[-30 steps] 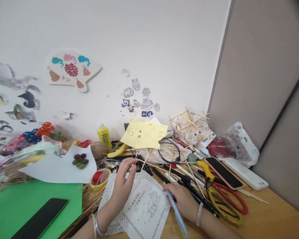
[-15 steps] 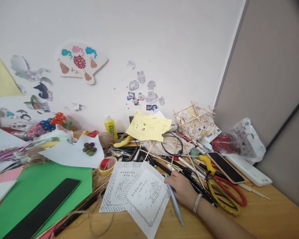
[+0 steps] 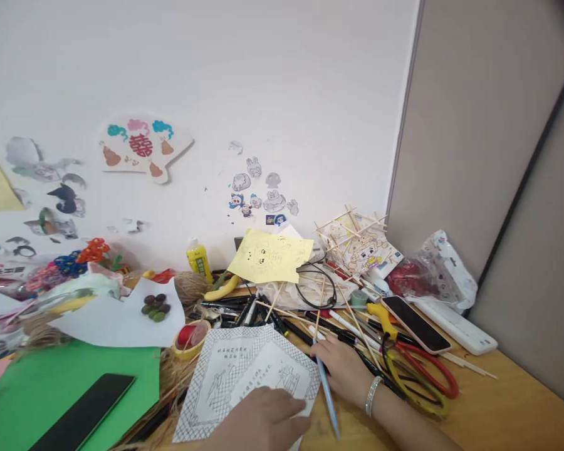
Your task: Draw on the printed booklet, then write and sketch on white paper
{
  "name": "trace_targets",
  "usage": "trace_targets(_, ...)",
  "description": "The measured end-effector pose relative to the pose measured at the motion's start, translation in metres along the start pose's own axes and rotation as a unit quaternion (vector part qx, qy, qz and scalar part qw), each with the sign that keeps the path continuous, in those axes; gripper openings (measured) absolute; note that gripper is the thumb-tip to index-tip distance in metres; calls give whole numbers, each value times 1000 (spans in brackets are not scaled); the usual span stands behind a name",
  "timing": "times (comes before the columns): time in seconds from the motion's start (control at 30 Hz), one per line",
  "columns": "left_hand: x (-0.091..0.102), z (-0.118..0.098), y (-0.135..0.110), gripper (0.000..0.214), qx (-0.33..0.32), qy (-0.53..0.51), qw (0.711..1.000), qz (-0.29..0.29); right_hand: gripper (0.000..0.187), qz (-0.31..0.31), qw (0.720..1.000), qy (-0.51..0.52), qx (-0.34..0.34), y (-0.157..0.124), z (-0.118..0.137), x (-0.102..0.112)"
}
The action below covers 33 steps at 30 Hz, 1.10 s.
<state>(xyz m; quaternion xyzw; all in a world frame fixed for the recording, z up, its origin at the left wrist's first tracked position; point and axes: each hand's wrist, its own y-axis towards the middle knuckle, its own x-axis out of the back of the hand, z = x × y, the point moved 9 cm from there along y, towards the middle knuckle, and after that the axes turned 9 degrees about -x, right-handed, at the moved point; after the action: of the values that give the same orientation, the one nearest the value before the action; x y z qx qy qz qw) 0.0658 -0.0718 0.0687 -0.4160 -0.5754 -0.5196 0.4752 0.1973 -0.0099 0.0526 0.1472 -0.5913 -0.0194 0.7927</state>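
Note:
My left hand (image 3: 258, 421) lies on the near edge of the printed paper sheets (image 3: 235, 373) with patterned borders, fingers curled loosely; I see nothing held in it. My right hand (image 3: 343, 369) rests on the table at the sheets' right edge, closed around a light blue pen (image 3: 328, 394) that points toward me. Just behind the right hand lies a heap of black pens and wooden sticks (image 3: 310, 313).
A green sheet (image 3: 51, 388) with a black phone (image 3: 82, 413) lies at left. Red and yellow scissors (image 3: 418, 369), another phone (image 3: 416, 324), a tape roll (image 3: 190, 336), twine, a yellow drawing (image 3: 270, 257) and a stick frame crowd the back. Wall and partition close behind.
My left hand, out of view half a second ago, has come back onto the near edge of the sheets. The right hand and pen stay put. The view has tilted slightly.

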Motion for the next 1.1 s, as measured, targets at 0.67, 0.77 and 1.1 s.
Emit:
trace_targets(0.67, -68, 28, -4, 59, 191, 32, 966, 173, 16, -234, 937, 173, -192, -4, -97, 44)
trace_targets(0.77, -76, 26, 7, 60, 193, 34, 966, 171, 21, -206, 952, 124, -192, -1, -95, 33)
trace_targets(1.1, -72, 11, 28, 56, 110, 17, 991, 73, 25, -179, 931, 308, -74, -9, -40, 31)
